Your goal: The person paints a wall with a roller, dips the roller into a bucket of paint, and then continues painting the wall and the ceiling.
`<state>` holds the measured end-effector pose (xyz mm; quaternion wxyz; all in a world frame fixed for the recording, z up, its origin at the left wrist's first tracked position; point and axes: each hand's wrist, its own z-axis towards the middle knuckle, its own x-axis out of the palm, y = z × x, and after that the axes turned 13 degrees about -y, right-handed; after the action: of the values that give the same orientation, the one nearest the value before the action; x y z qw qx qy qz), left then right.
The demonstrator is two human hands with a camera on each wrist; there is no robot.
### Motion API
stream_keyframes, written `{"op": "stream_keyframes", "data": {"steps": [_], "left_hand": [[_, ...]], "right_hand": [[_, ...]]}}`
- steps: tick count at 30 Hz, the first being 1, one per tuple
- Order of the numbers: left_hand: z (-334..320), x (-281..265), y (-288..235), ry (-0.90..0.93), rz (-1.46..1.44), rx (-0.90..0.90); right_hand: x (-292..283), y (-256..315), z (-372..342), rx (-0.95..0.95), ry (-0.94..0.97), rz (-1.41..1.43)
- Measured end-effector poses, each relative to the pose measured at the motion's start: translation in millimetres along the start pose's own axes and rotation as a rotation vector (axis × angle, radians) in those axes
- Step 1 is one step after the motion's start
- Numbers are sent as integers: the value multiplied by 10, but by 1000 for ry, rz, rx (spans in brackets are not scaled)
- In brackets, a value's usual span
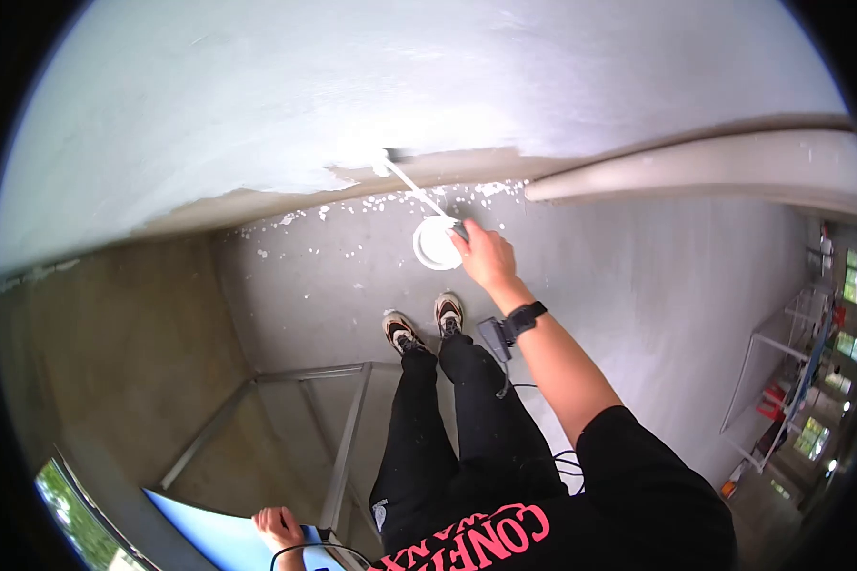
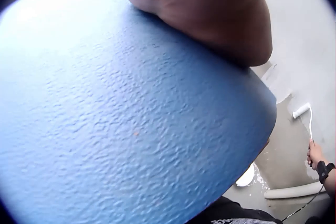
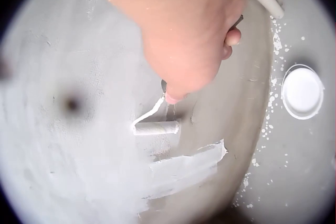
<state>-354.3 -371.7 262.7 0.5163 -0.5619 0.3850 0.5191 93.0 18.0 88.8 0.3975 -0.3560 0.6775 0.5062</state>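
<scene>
Honestly, would watch for drips here. Gripping the paint roller [image 3: 156, 128] by its handle [image 1: 461, 229] in the right hand [image 1: 487, 255], with fingers closed snugly round it. Got the roller end up at the wall [image 1: 257, 105], low down, right by the ragged border between white coat [image 3: 89, 176] and bare brownish strip [image 3: 239, 92]. Can't tell for sure about pressing on the surface versus hovering just off it. Resting the left hand [image 1: 276, 526] on the blue panel [image 2: 131, 119], off to the side; can't tell about any real grip there.

Now for the risks, at a guess. Could easily fling paint by rolling too fast or overloading the roller, adding to the white spatter [image 3: 277, 43] along the foot of the wall. Could smear the pipe [image 1: 705, 169] by running a stroke too far sideways. Might leave a ridge by leaning harder on one end. Might also kick the paint bucket [image 1: 419, 251], standing on the floor [image 1: 305, 314] just ahead of the shoes [image 1: 405, 330], by stepping forward without looking down.
</scene>
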Motion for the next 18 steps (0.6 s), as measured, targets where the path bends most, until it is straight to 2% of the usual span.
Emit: {"op": "stream_keyframes", "data": {"steps": [2,5,8,10,12,14,18], "left_hand": [[191,-62,-124,216,20,-183],[894,-206,-830,260,-255,-448],[1499,203,-1475,318,-665,-611],[1708,1003,-1624,546,-836,-617],[1903,1901,-1998,551,-733,-523],[1872,3107,-2322,521,-751,-433],[2084,5055,-3122,556,-776,-500]], "right_hand": [[-69,-98,22,-56,-69,-37],[-230,-176,88,-79,7,-110],[-278,-309,123,-104,-6,-46],[-221,-466,178,-106,-3,48],[-155,-633,222,-131,23,50],[-61,-802,326,-246,34,53],[111,-1070,438,-289,119,144]]}}
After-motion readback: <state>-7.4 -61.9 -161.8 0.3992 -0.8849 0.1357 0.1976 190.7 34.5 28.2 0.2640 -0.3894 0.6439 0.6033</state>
